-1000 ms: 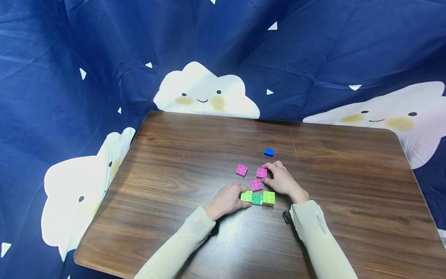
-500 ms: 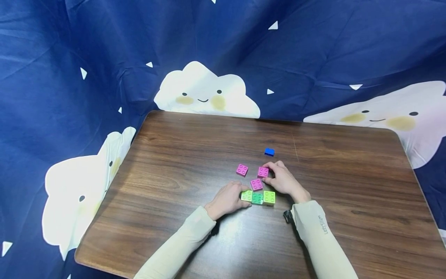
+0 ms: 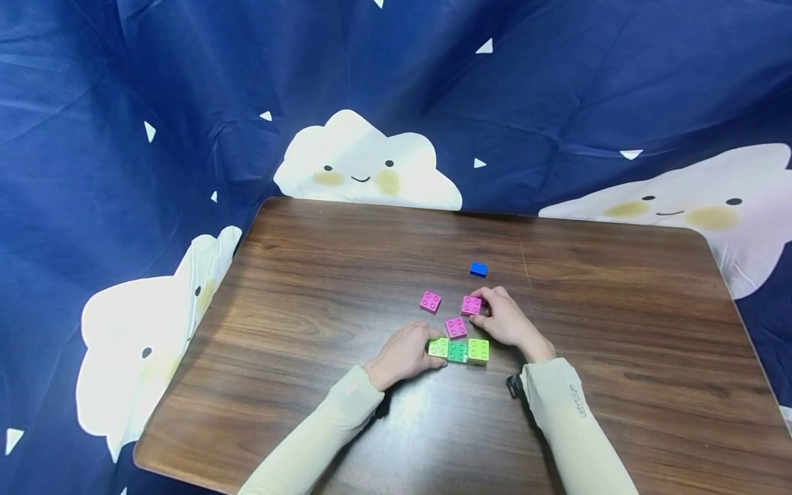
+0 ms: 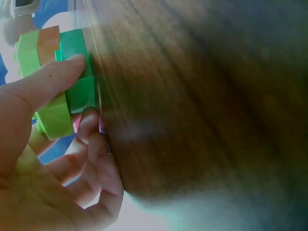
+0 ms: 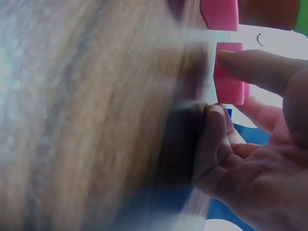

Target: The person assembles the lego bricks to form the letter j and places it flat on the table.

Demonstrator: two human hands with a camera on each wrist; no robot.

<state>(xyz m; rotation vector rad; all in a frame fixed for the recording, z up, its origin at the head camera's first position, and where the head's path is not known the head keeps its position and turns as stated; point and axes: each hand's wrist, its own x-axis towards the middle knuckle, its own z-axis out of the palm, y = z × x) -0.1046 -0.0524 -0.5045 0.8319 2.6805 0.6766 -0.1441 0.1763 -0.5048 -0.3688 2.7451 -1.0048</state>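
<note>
My left hand [image 3: 405,352] grips the left end of a toy building-brick assembly, with the thumb along its near side. It has two light green bricks, the left one [image 3: 438,347] and the right one [image 3: 478,350], with a dark green brick [image 3: 458,353] between them. In the left wrist view, dark green bricks [image 4: 81,94] form the lower layer, and a brown piece [image 4: 48,44] shows under the far light green brick. My right hand [image 3: 506,320] pinches a pink brick [image 3: 471,306] between thumb and fingers, low at the tabletop.
A second pink brick [image 3: 456,328] lies just behind the assembly, and a third pink brick [image 3: 430,302] lies farther left. The small blue brick [image 3: 478,269] sits beyond the right hand. All rest on a brown wooden table [image 3: 309,275] backed by a blue curtain [image 3: 396,69].
My right hand has shifted slightly right with its pink brick, farther from the other pink bricks. The left hand and the green assembly have stayed in place.
</note>
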